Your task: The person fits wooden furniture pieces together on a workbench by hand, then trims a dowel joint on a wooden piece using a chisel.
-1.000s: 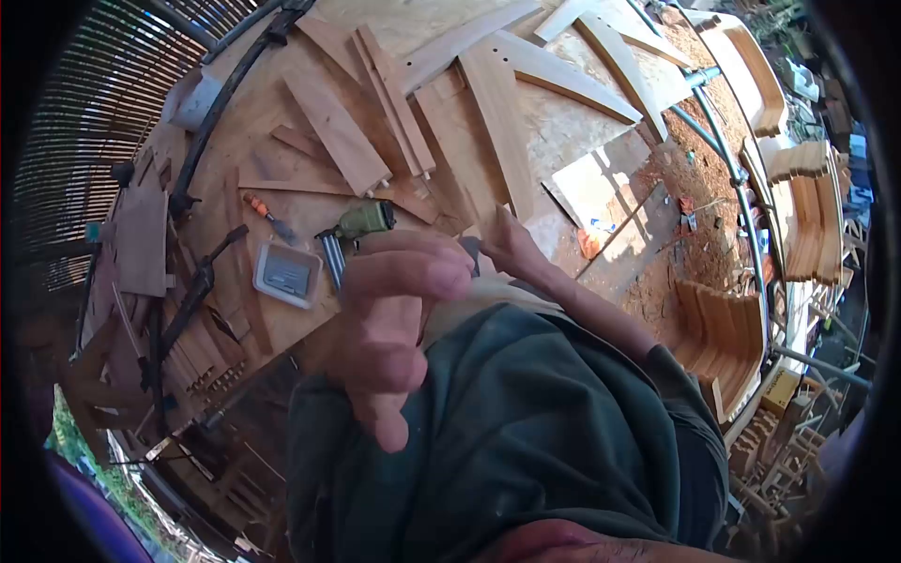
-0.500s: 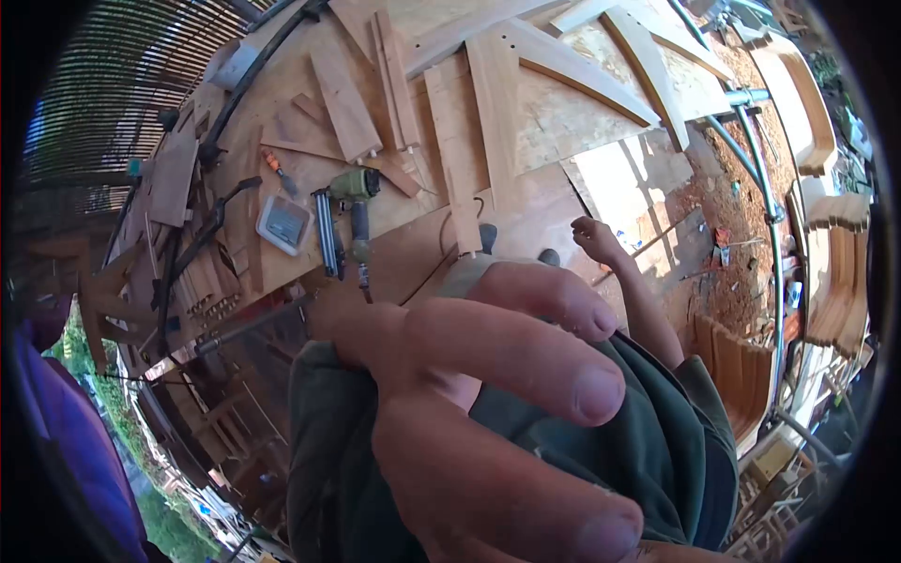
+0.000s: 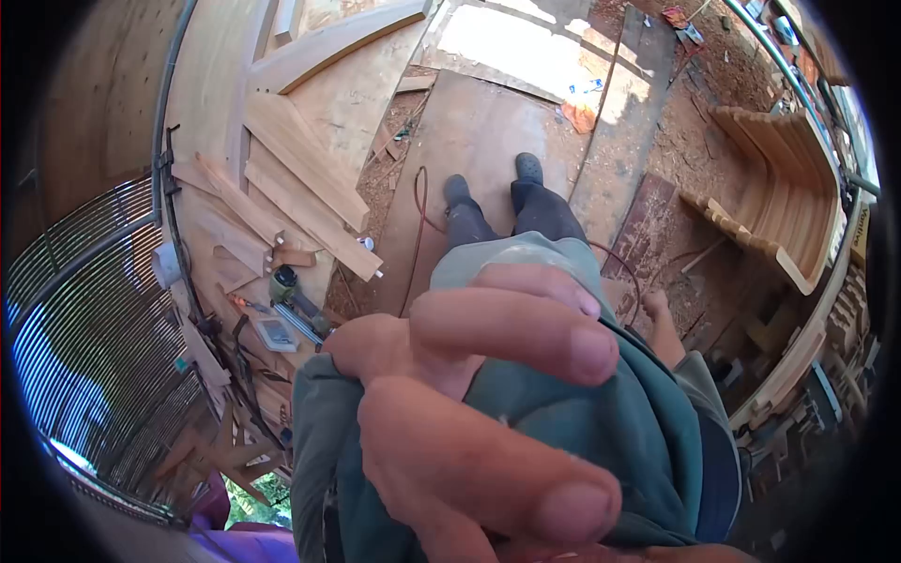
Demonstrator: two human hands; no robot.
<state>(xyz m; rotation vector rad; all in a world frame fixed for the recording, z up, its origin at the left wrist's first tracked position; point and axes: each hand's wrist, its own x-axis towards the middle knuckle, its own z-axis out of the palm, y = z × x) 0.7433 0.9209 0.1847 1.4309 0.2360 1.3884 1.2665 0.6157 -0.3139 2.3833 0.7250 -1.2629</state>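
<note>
My left hand [image 3: 488, 394] is raised close to the camera, in front of my green shirt [image 3: 582, 422]. Its fingers are spread apart and bent, and nothing shows between them. Low at my right side hangs my right hand [image 3: 656, 303], small in view beside the shirt. Its fingers are too unclear to make out, and no object shows in it. A green and black nail gun [image 3: 298, 298] lies on the workbench to my left, near a clear plastic box [image 3: 277, 334] and an orange-handled tool [image 3: 246, 303].
Cut wooden boards [image 3: 305, 159] lie across the workbench [image 3: 352, 113]. A hose [image 3: 419, 202] runs over the floor boards [image 3: 488, 122] by my feet. Curved, slatted wooden pieces [image 3: 779, 202] stand on the right. A slatted screen [image 3: 84, 291] is at far left.
My view has swung right and down, so my feet and more floor show, and the workbench sits further left. My left hand stays raised; my right hand has dropped closer to my side.
</note>
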